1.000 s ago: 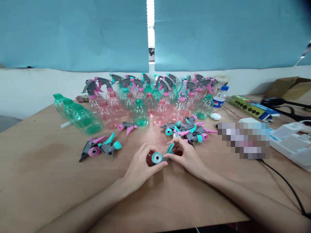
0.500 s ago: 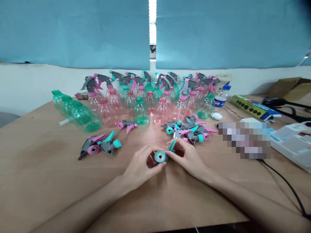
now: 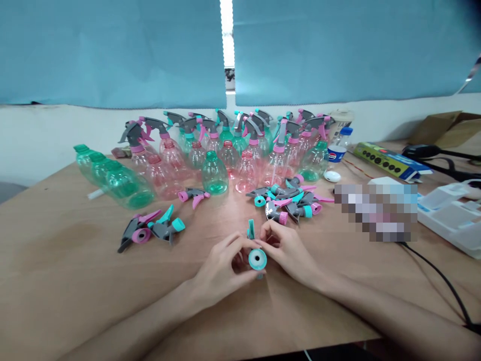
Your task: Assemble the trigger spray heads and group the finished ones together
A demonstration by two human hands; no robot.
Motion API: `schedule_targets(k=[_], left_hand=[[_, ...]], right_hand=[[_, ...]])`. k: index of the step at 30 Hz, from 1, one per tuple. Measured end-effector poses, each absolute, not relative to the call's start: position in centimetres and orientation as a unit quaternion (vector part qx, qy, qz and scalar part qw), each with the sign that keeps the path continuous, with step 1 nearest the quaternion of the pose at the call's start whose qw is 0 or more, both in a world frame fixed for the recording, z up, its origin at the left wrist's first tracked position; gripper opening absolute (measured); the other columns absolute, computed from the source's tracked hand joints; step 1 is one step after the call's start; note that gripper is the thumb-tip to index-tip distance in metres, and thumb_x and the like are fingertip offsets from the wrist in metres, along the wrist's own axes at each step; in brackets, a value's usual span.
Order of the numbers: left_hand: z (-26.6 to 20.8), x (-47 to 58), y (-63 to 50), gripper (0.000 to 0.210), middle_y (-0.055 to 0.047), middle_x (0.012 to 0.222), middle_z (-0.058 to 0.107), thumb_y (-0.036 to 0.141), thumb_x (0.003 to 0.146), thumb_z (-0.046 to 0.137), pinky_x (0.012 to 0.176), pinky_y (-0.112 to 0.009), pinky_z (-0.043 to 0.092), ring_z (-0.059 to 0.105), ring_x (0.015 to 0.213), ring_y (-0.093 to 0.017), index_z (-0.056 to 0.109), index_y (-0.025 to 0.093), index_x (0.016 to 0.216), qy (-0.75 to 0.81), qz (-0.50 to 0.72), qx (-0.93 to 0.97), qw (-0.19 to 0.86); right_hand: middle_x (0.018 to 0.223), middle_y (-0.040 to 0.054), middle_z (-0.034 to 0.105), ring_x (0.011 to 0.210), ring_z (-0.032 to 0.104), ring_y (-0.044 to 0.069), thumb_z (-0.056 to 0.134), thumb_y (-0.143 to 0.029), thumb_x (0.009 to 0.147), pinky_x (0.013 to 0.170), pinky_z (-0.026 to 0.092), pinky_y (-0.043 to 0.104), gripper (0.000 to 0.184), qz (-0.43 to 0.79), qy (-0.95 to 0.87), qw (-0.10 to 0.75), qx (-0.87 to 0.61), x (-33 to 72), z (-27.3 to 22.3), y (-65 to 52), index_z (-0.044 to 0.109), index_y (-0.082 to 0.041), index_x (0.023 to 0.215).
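Note:
A teal-and-grey trigger spray head [image 3: 257,259] is held low over the front of the table, its round collar opening facing me. My left hand [image 3: 225,268] pinches it between thumb and fingers from the left. From the other side, the fingertips of my right hand [image 3: 287,250] press against it, closed beside the teal trigger. Beyond my hands lies a pile of loose spray heads [image 3: 289,200] in pink, teal and grey. Two more spray heads [image 3: 150,228] lie to the left, and a pink one [image 3: 194,194] lies nearer the bottles. A green bottle without a head [image 3: 215,173] stands in the middle.
Pink and green bottles [image 3: 165,175], several with spray heads fitted, crowd the back. Green bottles [image 3: 124,183] lean in a row at left. On the right are a Pepsi bottle [image 3: 337,153], a yellow-blue box [image 3: 387,161], a white organiser [image 3: 453,215] and a black cable [image 3: 441,276].
The spray head has turned in my hands and moved slightly right and closer to me. Its trigger now points up and away. My view has shifted slightly.

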State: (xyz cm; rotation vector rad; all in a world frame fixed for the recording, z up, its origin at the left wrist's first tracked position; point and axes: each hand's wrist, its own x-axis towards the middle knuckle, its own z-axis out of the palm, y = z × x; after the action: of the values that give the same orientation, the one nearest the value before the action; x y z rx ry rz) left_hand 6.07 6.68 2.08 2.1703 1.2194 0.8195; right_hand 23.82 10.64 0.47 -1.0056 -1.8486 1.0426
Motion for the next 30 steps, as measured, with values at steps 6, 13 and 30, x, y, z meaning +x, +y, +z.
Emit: schedule_targets(k=[6, 13, 30], left_hand=[[2.5, 5.2, 7.2, 0.038, -0.002, 0.096, 0.056, 0.016, 0.078, 0.059, 0.065, -0.023, 0.051, 0.059, 0.072, -0.012, 0.059, 0.027, 0.114, 0.443, 0.302, 0.804, 0.255], [3.2, 3.6, 8.6, 0.044, -0.002, 0.104, 0.061, 0.009, 0.072, 0.055, 0.084, -0.031, 0.05, 0.061, 0.093, -0.018, 0.06, 0.026, 0.113, 0.435, 0.292, 0.829, 0.195], [2.5, 4.9, 8.3, 0.041, -0.004, 0.105, 0.064, 0.023, 0.077, 0.068, 0.079, -0.033, 0.054, 0.063, 0.088, -0.019, 0.057, 0.025, 0.117, 0.511, 0.463, 0.681, 0.247]], right_hand=[[0.089, 0.0028, 0.059, 0.072, 0.061, 0.015, 0.059, -0.026, 0.083, 0.062, 0.053, 0.029, 0.02, 0.408, -0.706, 0.418, -0.401, 24.0, 0.3, 10.7, 0.047, -0.021, 0.098], [0.105, 0.0047, 0.064, 0.094, 0.062, 0.019, 0.062, -0.026, 0.084, 0.085, 0.051, 0.036, 0.026, 0.312, -0.8, 0.382, -0.342, 25.6, 2.3, 12.1, 0.058, -0.024, 0.11], [0.098, 0.0031, 0.059, 0.091, 0.064, 0.015, 0.062, -0.015, 0.08, 0.085, 0.055, 0.032, 0.023, 0.516, -0.741, 0.339, -0.265, 24.1, 1.3, 9.5, 0.05, -0.021, 0.099]])
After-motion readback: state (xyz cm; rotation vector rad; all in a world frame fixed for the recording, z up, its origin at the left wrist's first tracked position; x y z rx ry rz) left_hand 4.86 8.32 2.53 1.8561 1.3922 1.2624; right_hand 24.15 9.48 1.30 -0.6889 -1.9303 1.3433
